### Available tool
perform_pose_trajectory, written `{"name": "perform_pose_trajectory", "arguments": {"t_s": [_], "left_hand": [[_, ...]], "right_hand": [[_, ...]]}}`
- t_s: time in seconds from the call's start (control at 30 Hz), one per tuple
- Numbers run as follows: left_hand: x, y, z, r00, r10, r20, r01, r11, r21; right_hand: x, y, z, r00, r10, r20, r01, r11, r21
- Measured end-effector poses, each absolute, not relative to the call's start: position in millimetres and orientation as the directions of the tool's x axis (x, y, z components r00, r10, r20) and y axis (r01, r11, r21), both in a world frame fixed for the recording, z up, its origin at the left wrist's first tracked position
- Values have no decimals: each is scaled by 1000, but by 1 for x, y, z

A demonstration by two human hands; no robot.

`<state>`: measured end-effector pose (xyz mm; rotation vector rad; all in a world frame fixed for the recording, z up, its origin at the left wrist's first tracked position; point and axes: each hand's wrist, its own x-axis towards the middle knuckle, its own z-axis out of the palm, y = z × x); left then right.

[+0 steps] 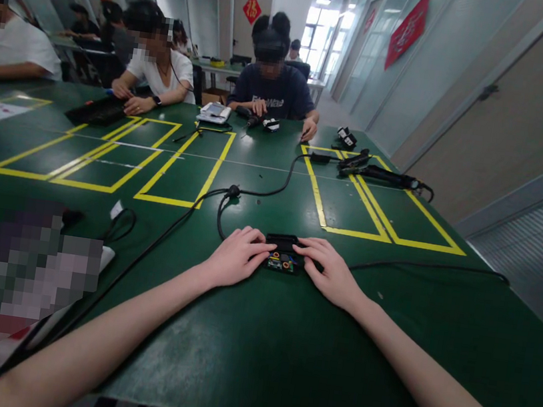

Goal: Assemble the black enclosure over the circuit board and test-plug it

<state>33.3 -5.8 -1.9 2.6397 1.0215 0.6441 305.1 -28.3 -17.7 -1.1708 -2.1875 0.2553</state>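
Note:
Between my hands lies an opened black power adapter (282, 241) on the green table. Its uncovered circuit board (280, 264) shows copper-coloured rings and small coloured parts. My left hand (238, 258) grips its left side, fingers over the edge of the black casing. On the opposite side, my right hand (332, 274) holds the casing with bent fingers. Parts of both ends are hidden under my fingers. A black cable (419, 265) runs off to the right from beside my right hand. Another black cord (221, 213) passes behind my left hand.
A black plug (233, 191) lies beyond my left hand on crossing cords. Yellow tape (353, 233) marks rectangles on the table (251, 349). Black tool-like items (381, 175) lie far right. A blurred pile (12, 282) sits at left. Several people work across the table.

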Motion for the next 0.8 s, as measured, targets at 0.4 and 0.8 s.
{"name": "perform_pose_trajectory", "arguments": {"t_s": [0.4,0.8], "left_hand": [[33,-5,-1,664,670,331,556,-739,380],[35,-9,-1,677,620,397,557,-784,276]], "right_hand": [[301,-33,-1,-308,857,413,546,515,-661],[293,-27,-7,-120,972,203,335,232,-913]]}}
